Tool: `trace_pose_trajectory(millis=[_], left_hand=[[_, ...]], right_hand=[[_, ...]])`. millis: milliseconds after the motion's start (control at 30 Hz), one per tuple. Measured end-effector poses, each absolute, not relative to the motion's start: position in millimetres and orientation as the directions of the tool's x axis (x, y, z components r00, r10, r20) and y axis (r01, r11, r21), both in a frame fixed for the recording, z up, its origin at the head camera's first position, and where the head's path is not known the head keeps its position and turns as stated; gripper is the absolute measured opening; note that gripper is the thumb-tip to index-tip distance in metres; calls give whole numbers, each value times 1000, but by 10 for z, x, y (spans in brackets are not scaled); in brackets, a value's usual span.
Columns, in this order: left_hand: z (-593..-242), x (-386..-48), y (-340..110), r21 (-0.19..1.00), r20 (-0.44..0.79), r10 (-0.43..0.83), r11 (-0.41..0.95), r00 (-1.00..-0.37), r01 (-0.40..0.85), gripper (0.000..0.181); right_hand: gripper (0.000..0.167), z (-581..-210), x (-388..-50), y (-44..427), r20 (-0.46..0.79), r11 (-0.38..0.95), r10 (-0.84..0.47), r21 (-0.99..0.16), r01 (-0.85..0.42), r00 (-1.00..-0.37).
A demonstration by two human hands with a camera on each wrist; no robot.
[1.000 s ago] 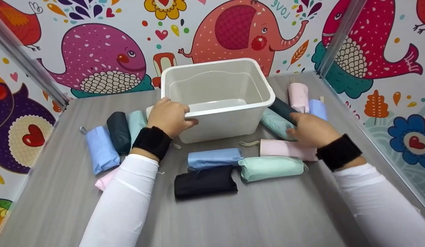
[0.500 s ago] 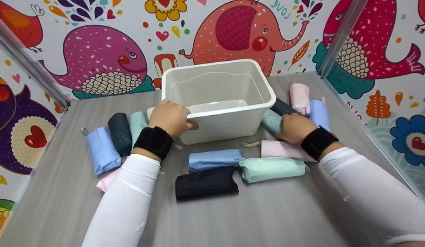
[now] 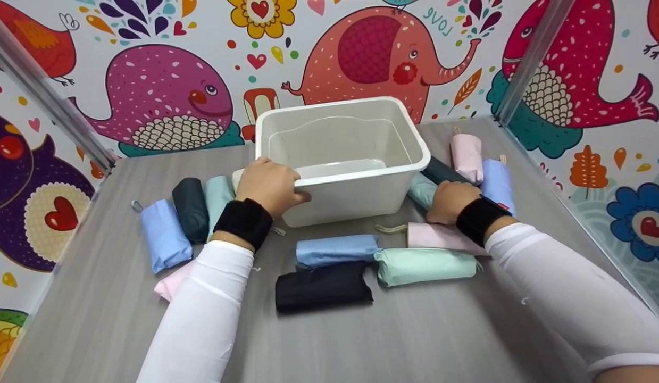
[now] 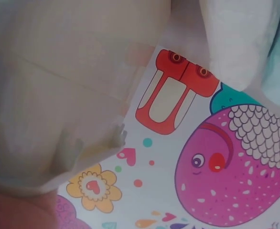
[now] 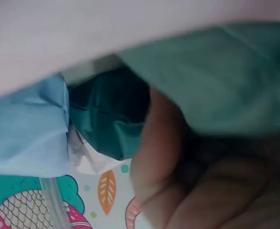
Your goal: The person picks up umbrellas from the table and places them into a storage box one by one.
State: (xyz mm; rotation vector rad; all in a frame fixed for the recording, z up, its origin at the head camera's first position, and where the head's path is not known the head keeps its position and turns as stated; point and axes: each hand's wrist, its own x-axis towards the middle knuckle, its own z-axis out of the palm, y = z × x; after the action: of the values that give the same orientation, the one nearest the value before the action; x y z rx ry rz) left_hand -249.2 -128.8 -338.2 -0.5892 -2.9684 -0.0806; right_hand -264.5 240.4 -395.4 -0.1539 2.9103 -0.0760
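Observation:
My left hand (image 3: 269, 186) grips the front left rim of a white plastic bin (image 3: 350, 201), whose visible floor is bare. To the right of the bin, my right hand (image 3: 450, 203) holds the near end of a light teal folded umbrella (image 3: 422, 190). In the right wrist view its fabric (image 5: 226, 81) covers part of the curled fingers (image 5: 159, 157). Beside it lies a dark green folded umbrella (image 3: 443, 173), partly behind the hand. A pink folded umbrella (image 3: 435, 236) with a cord loop lies just below the right wrist.
In front of the bin lie blue (image 3: 337, 250), black (image 3: 324, 287) and mint (image 3: 426, 266) umbrellas. Several more lie at left, including a blue one (image 3: 166, 234). Pink (image 3: 466, 158) and blue (image 3: 497, 183) ones lie at far right. Printed panels (image 3: 175, 96) border the table.
My right hand has moved left and slightly down onto the light teal umbrella, and its fingers have closed on it. My left hand stays on the bin's rim. The head view has shifted slightly.

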Motion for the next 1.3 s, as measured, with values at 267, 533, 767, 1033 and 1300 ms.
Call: trace_pose_trajectory(millis=[267,533,767,1033,1300], left_hand=[[-3395,-2502,-1293,26,137,383,921,-914,390,42],[-3379,-2505,-1282,-7,114,396,917,-911,398,42],[-3379,-2497,-1292,9,101,384,922,-918,387,43],[-3355,-2494,-1292,6,86,385,922,-919,387,43],[-3330,-2502,-1270,14,63,387,921,-920,388,41]], right_hand=[[65,-3839,-2622,2543,-247,990,-107,-118,-79,-963],[57,-3522,-2637,2760,-157,959,-40,-283,6,-987],[61,-3073,-2648,2726,-41,914,-8,-406,10,-999],[69,-2719,-2580,2099,103,819,17,-573,-45,-995],[76,-2771,-2769,1445,11,795,-50,-605,-46,-999]])
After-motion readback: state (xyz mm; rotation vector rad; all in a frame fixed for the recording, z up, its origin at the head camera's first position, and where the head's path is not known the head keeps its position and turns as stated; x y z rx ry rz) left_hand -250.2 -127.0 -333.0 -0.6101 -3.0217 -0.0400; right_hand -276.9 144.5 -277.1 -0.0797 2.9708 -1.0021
